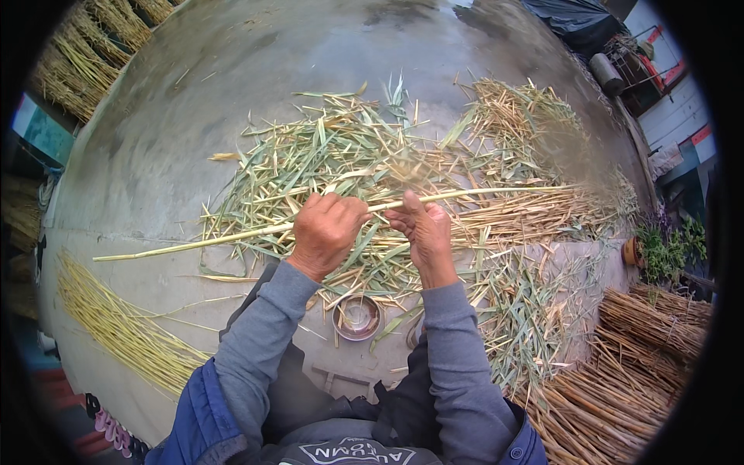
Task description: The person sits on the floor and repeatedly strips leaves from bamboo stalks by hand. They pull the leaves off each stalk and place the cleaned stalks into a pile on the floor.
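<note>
A long, pale yellow-green reed stalk [209,241] runs across in front of me, its left end lower than its right. My left hand [325,230] is closed in a fist around its middle, knuckles up. Just to the right, my right hand [425,234] pinches the same stalk between thumb and fingers; whether it also holds a small tool cannot be seen. Below both hands lies a wide heap of green and straw-coloured leaf strips [310,159]. A small round metal bowl [379,322] sits on the ground between my forearms.
Yellow-green bare stalks [124,329] lie at the lower left. Straw-coloured stalks [535,211] stretch right across the heap, and brown stalks [612,395] are piled lower right. A potted plant [634,252] stands at the right edge. Bundled stalks [77,62] are at the upper left.
</note>
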Demonstrator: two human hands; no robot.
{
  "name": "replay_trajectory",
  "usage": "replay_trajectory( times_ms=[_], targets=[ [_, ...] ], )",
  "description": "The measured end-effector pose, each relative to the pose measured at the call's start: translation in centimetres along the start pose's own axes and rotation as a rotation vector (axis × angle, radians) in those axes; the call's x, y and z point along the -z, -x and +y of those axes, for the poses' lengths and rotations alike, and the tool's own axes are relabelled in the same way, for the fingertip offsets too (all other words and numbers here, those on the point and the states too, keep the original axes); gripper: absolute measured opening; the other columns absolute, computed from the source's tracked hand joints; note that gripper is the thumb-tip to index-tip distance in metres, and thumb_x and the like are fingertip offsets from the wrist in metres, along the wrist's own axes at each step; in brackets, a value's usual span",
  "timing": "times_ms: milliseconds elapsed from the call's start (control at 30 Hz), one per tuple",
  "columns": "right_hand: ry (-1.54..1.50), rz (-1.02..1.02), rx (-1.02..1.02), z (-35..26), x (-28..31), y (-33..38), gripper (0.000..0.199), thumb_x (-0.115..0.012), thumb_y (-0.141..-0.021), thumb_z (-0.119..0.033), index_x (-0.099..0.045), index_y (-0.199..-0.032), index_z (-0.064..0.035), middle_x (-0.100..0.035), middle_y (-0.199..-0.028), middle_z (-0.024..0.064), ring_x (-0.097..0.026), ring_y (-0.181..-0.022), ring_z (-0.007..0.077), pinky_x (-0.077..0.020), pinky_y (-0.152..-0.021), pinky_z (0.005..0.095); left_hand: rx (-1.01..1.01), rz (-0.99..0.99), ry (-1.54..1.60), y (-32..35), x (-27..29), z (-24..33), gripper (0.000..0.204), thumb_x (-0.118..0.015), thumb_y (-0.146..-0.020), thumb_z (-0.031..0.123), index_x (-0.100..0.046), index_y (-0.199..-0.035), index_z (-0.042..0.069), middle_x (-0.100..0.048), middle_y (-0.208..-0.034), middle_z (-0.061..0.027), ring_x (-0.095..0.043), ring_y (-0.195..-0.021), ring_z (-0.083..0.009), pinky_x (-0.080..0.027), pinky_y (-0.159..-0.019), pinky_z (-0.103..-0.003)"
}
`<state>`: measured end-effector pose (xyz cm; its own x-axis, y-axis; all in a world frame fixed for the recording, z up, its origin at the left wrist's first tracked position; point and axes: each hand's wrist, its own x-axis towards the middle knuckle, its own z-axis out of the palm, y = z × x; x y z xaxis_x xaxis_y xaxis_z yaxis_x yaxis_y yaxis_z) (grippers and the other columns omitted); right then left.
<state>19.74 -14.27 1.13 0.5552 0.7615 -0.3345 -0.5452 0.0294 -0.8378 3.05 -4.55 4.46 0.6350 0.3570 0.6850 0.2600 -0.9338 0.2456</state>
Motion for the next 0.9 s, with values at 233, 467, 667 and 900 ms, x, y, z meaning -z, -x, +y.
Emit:
replay_trajectory(
  times_ms=[233,467,667,900],
  targets=[
    [0.011,0.05,0.019,-0.4,0.4,-0.6,0.036,-0.077,-0.094,-0.028,-0.061,-0.102,0.0038,-0.073,-0.091,0.0144,-0.075,-0.079,0.0204,-0.0621,-0.066,0.0264,0.1,0.027,0.03,-0.7,0.3,0.2,0.019,-0.081,-0.08,0.022,-0.072,-0.091,0.008,-0.073,-0.083,-0.0032,-0.067,-0.079,-0.0219,-0.043,-0.071,-0.036],
    [-0.033,-0.152,0.09,0.0,0.0,0.3,0.024,-0.069,-0.1,-0.02,-0.061,-0.109,0.0011,-0.073,-0.097,0.014,-0.075,-0.085,0.0205,-0.0621,-0.071,0.0266,0.394,-0.195,0.334,0.6,1.1,-0.9,0.019,-0.083,-0.081,0.021,-0.076,-0.09,0.006,-0.073,-0.083,-0.0052,-0.066,-0.069,-0.0205,-0.042,-0.071,-0.034],
    [-0.015,-0.152,0.11,0.0,0.8,0.6,0.027,-0.07,-0.099,-0.023,-0.064,-0.108,0.0016,-0.074,-0.101,0.0148,-0.075,-0.088,0.0228,-0.0631,-0.075,0.0302,0.602,-0.012,0.542,0.8,0.3,-1.2,0.022,-0.083,-0.079,0.024,-0.074,-0.089,0.007,-0.071,-0.076,-0.0058,-0.065,-0.073,-0.0232,-0.041,-0.072,-0.037],
    [0.033,-0.068,0.164,-0.9,2.2,0.2,0.024,-0.067,-0.1,-0.019,-0.061,-0.11,0.0021,-0.072,-0.1,0.0148,-0.073,-0.087,0.0207,-0.0626,-0.074,0.0293,0.27,-0.227,0.188,0.8,1.5,-2.2,0.025,-0.083,-0.078,0.025,-0.075,-0.097,0.011,-0.071,-0.076,-0.0037,-0.064,-0.073,-0.0249,-0.041,-0.072,-0.038]
  ],
)
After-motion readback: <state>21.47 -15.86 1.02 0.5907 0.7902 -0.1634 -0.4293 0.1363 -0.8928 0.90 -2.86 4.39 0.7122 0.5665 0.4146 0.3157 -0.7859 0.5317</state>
